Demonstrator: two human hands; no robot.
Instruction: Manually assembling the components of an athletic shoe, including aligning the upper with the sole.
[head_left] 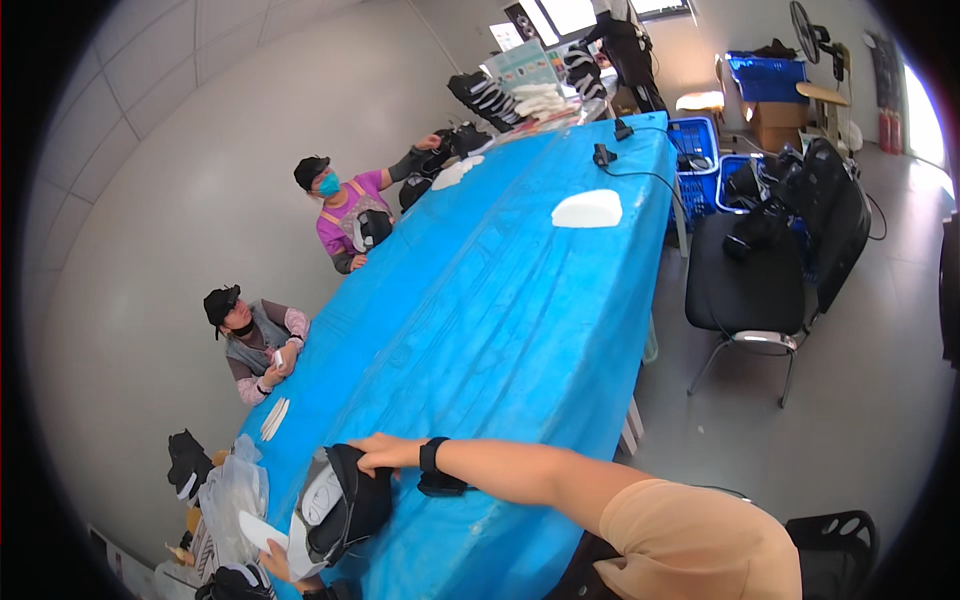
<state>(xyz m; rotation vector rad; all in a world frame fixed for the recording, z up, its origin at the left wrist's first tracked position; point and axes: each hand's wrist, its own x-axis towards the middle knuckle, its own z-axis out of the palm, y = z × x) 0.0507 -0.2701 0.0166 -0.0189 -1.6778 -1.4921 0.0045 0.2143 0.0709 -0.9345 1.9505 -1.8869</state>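
At the near end of the blue-covered table [480, 320] lies a black cap [365, 505], tilted, with a white and grey inside facing left. My right hand [385, 455] reaches across from the right, its fingers closed on the cap's upper edge. Low on the left, my left hand [275, 562] pinches a white curved piece [262, 530] beside the cap's open side. Part of that hand is cut off by the cap and the lower rim. A black device [440, 483] sits beneath my right wrist.
Across the table sit two people [262, 340], [350, 210] in black caps. White strips [274, 419], clear plastic bags [235, 490] and a white pad [587, 209] lie on the table. Stacked caps [485, 100] stand at the far end. A black chair [745, 270] and blue crates [693, 140] are rightward.
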